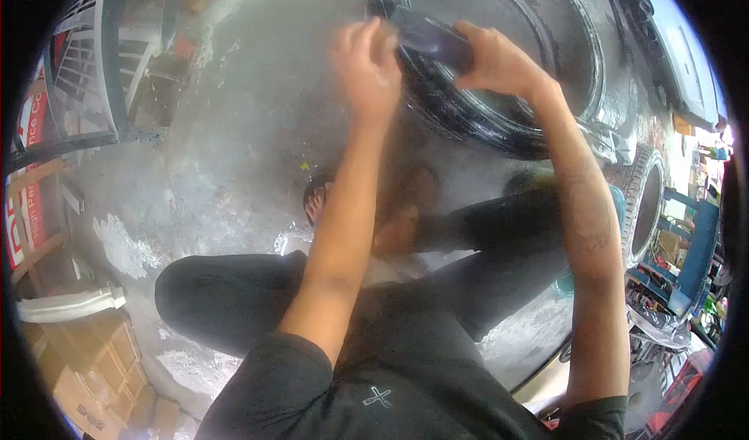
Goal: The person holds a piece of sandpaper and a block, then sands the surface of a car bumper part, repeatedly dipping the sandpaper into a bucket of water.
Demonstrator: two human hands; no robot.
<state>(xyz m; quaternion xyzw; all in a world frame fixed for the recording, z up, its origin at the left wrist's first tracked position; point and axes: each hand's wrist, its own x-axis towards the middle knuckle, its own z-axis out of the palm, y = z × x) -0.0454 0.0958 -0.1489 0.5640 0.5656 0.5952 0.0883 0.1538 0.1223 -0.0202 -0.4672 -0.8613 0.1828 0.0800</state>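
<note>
My right hand (pixel 499 59) is closed around one end of a dark, smooth, oblong object (pixel 429 36); its exact kind does not show. Close to the object's other end is my left hand (pixel 365 69), smeared by motion, with its fingers bent. Whether the left fingers touch the object or hold anything cannot be made out. Beneath and beyond the object lies a black tyre (pixel 460 116) on its side on the wet grey floor (pixel 234 136). The tyre's surface looks wet and shiny.
A metal rack (pixel 109 58) stands at the left, above cardboard boxes (pixel 101 370). Another tyre (pixel 646 202) stands upright at the right, beside a blue metal frame (pixel 690 257). My bent legs and a foot (pixel 316 198) are below my arms.
</note>
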